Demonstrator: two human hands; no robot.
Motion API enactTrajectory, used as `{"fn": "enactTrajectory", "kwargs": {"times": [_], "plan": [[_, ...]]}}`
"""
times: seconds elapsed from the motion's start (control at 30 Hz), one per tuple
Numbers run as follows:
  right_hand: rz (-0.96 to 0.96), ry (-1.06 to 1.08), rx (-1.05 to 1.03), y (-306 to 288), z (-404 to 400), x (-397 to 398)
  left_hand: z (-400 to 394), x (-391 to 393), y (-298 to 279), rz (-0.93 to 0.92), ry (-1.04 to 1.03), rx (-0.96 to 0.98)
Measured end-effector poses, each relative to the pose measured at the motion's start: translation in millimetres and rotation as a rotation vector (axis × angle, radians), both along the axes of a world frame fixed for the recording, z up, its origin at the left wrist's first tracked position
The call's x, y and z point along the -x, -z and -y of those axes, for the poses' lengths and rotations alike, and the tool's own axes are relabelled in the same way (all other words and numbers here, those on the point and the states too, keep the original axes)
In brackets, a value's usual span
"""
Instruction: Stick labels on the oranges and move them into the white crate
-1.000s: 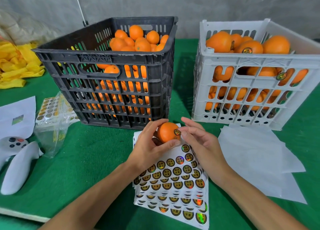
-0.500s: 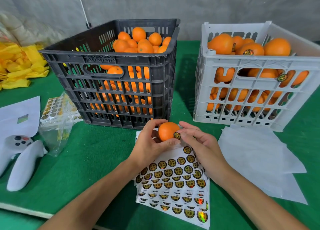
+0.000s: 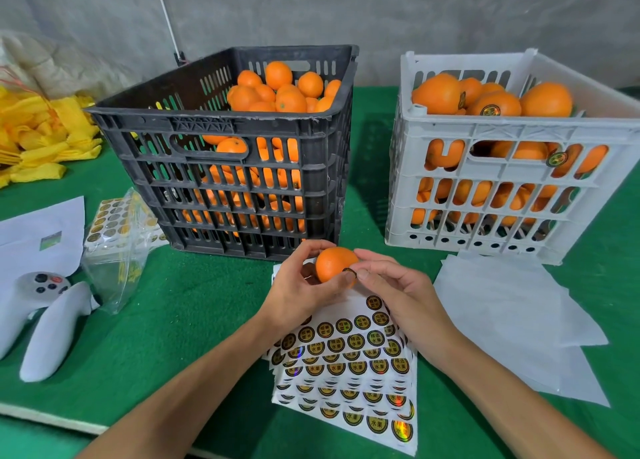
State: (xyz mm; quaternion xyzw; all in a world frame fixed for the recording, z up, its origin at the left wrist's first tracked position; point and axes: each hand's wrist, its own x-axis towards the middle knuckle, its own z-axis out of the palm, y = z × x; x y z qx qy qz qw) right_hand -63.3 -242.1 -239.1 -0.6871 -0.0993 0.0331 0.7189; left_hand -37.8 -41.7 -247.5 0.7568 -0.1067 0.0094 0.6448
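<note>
My left hand (image 3: 304, 292) grips a small orange (image 3: 333, 263) just above a stack of round gold-and-black label sheets (image 3: 349, 361). My right hand (image 3: 398, 292) touches the orange's right side, thumb and fingertip on a round label (image 3: 349, 272) at its lower edge. The black crate (image 3: 242, 167) at the back centre holds unlabelled oranges. The white crate (image 3: 512, 181) at the back right holds oranges, some with labels showing.
White backing papers (image 3: 512, 313) lie right of the sheets. At the left are a plastic bag of label sheets (image 3: 117, 237), a white game controller (image 3: 38, 306), white paper (image 3: 38, 237) and yellow foam nets (image 3: 38, 136). Green felt (image 3: 173, 320) covers the table.
Both hands stay on the orange; my right fingers have shifted slightly along the label at its lower right edge. The view has shifted slightly.
</note>
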Motion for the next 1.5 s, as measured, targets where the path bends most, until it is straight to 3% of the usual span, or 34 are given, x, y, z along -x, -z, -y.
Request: {"fn": "enactTrajectory", "kwargs": {"times": [0.17, 0.4, 0.43, 0.57, 0.67, 0.8, 0.97, 1.1, 1.23, 1.4, 1.5], "plan": [[-0.053, 0.016, -0.046, -2.5, -2.7, 2.0, 0.2, -1.7, 0.4, 0.008, -0.014, -0.007], [0.02, 0.171, -0.159, -6.1, -7.8, 7.1, -0.9, -1.8, 1.0, -0.011, -0.035, -0.014], [0.077, 0.169, -0.097, -8.1, -4.1, 7.3, -1.4, -1.9, 1.3, -0.013, -0.04, -0.017], [0.45, 0.065, 0.481, -2.4, 7.4, 8.6, 3.6, 0.4, -4.6, -0.037, -0.068, 0.06], [0.534, 0.044, 0.63, -5.0, 2.8, 9.2, 8.0, 2.3, -18.2, -0.039, -0.065, 0.183], [0.765, 0.222, 0.832, -18.7, -3.9, 7.3, 11.4, 4.3, -46.3, 0.003, -0.011, 0.226], [0.927, 0.475, 0.842, -56.0, -1.9, -5.8, 35.3, 0.2, -101.7, 0.014, 0.071, 0.254], [0.878, 0.732, 0.792, -112.5, 12.1, -28.7, 78.4, -28.9, -166.7, 0.128, 0.085, 0.238], [0.682, 0.864, 0.991, -171.0, 40.3, -53.6, 139.2, -68.5, -230.9, 0.266, 0.125, 0.126], [0.357, 0.914, 1.112, -219.8, 70.7, -78.3, 170.0, -116.1, -267.1, 0.292, 0.229, -0.193], [0.367, 0.898, 1.183, -223.7, 75.7, -79.8, 137.1, -149.5, -278.8, 0.37, 0.136, -0.396]]}}
